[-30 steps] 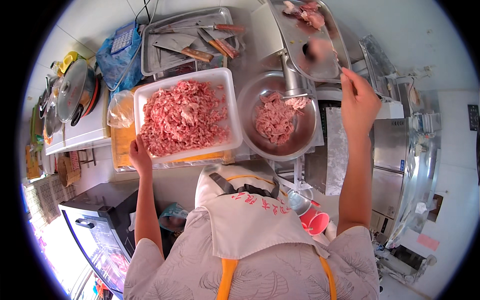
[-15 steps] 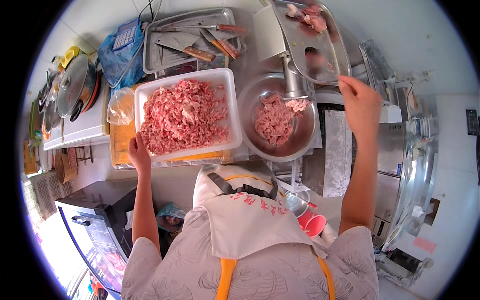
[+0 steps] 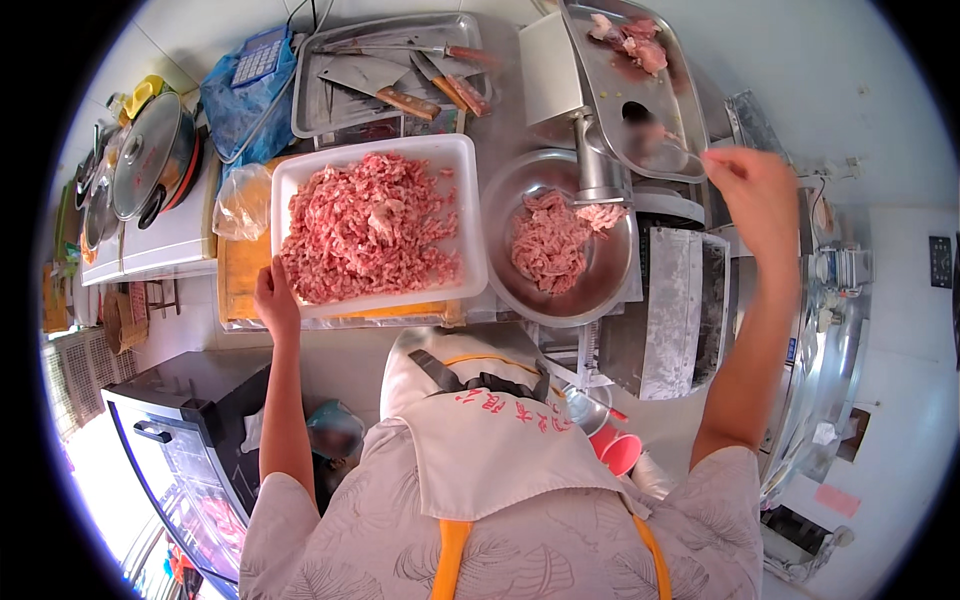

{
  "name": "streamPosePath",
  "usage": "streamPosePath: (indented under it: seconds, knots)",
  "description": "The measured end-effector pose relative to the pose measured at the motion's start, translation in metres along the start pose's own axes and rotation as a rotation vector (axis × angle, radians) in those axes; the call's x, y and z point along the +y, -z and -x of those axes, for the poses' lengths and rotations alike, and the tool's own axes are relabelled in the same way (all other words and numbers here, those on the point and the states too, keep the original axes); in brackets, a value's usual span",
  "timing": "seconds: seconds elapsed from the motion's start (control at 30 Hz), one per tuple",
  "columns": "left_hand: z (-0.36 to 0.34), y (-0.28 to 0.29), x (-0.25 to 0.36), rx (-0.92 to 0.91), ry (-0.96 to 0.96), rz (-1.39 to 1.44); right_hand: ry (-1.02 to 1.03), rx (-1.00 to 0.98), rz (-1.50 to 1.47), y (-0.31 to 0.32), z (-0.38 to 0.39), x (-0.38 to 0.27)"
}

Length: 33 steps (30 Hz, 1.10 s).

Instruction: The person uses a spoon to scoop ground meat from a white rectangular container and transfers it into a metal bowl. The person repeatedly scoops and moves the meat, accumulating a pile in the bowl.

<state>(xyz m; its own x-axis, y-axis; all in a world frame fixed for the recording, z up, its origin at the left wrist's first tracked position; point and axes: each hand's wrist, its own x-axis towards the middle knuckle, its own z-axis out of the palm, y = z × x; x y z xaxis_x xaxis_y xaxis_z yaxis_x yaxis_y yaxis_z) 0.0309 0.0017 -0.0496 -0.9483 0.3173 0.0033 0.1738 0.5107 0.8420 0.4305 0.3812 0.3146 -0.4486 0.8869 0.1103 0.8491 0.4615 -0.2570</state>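
My left hand grips the left front edge of a white plastic tray. Coarse minced meat is heaped in this tray. To its right, a steel bowl holds more minced meat under the spout of a meat grinder. Some mince hangs at the spout's mouth. My right hand is pinched closed beside the near right corner of the grinder's steel feed tray. A thin, blurred thing runs from its fingertips toward the dark feed opening; its kind is unclear. Raw meat pieces lie at that tray's far end.
Behind the white tray, a metal tray holds a cleaver and several knives. A blue bag with a calculator stands at its left. A lidded pan sits farther left. Metal equipment stands right of the bowl.
My right hand has shifted right, and the blurred thing at its fingertips has moved too. My left hand stays on the white tray's edge. The whole view has shifted slightly.
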Motion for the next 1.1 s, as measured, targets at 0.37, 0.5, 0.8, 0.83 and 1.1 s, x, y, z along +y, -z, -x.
streamPosePath:
  seconds: [0.37,0.5,0.8,0.83,1.1]
  knots:
    - [-0.001,-0.004,0.004,-0.01,-0.011,0.031,0.094,-0.309,0.223,-0.045,-0.093,0.013]
    - [0.0,0.003,-0.002,0.003,-0.05,-0.018,0.135,-0.272,0.097,-0.023,-0.101,0.013]
    - [-0.002,0.002,-0.001,0.001,-0.006,-0.006,0.246,-0.463,0.139,-0.033,-0.12,0.03]
    - [-0.003,-0.004,0.0,-0.017,-0.007,0.002,0.191,-0.376,0.086,-0.015,-0.11,0.03]
    - [0.005,0.0,0.001,0.03,-0.044,-0.024,-0.014,-0.056,-0.199,0.05,-0.003,-0.017]
